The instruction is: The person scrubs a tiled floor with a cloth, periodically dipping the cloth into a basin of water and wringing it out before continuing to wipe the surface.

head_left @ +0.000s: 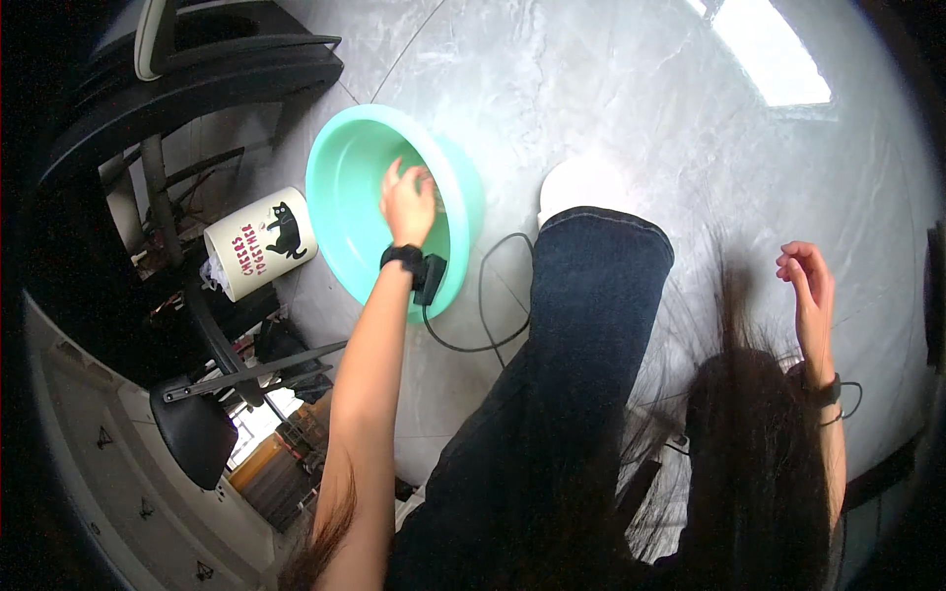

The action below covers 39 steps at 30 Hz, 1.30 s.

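A mint-green basin (454, 163) sits on the floor at left of centre. My left hand (409, 205) reaches down into it, fingers curled close to the inner right wall. Something small and pale brownish (439, 195) shows beside the fingertips; its kind is too blurred and covered to tell. A black wristband (402, 258) with a black box (430, 279) and cable is on my left wrist, over the basin's near rim. Off to the right, my right hand (810, 291) hangs above the floor, fingers loosely bent and apart, holding nothing. It wears a dark band too.
A cream bin (261, 243) with a black cat picture leans beside the basin's left side. Black chair or furniture frames (187, 98) fill the far left. A thin cable (482, 295) loops between basin and my leg (591, 305). Grey marbled floor (641, 89) spreads beyond.
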Motion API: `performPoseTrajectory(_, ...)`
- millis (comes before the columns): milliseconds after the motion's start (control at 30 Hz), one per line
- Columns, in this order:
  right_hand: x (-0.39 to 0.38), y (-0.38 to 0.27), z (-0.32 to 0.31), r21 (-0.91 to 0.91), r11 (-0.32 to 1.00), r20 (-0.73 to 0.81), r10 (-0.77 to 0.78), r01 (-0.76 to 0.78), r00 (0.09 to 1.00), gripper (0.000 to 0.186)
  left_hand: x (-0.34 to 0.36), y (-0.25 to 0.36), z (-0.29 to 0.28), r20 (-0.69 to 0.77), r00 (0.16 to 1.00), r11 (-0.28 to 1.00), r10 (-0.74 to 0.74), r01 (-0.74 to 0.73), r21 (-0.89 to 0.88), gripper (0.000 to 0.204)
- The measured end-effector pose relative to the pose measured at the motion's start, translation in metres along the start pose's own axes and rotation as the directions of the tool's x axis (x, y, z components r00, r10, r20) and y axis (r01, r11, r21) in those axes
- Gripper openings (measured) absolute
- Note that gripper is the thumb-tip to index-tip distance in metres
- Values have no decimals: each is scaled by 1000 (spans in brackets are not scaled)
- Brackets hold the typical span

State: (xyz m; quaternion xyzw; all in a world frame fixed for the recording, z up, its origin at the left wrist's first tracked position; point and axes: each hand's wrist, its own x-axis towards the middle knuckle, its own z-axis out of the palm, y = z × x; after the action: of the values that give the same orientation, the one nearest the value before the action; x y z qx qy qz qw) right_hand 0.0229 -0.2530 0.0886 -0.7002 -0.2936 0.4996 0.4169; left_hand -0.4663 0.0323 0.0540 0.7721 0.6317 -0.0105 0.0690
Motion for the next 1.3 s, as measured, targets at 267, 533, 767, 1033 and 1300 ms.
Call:
performPoseTrajectory(267,-4,13,-9,2,999,-19,-33,33,999,16,-20,-57,-59,286,771,285,-569,512,-811,31)
performPoseTrajectory(533,2,10,-3,-29,999,-17,-37,37,999,17,-16,-81,-76,436,742,-157,-509,418,-895,49)
performPoseTrajectory(767,-1,9,-5,-46,999,29,-17,19,999,18,-20,-51,-66,499,760,-26,-416,538,-842,47)
performPoseTrajectory(1033,-5,12,-2,-61,998,24,-7,8,1000,18,-22,-31,-62,370,782,219,-502,529,-820,34)
performPoseTrajectory(1300,-5,11,-1,-80,997,35,-8,11,999,18,-21,-24,-60,338,824,303,-455,500,-811,36)
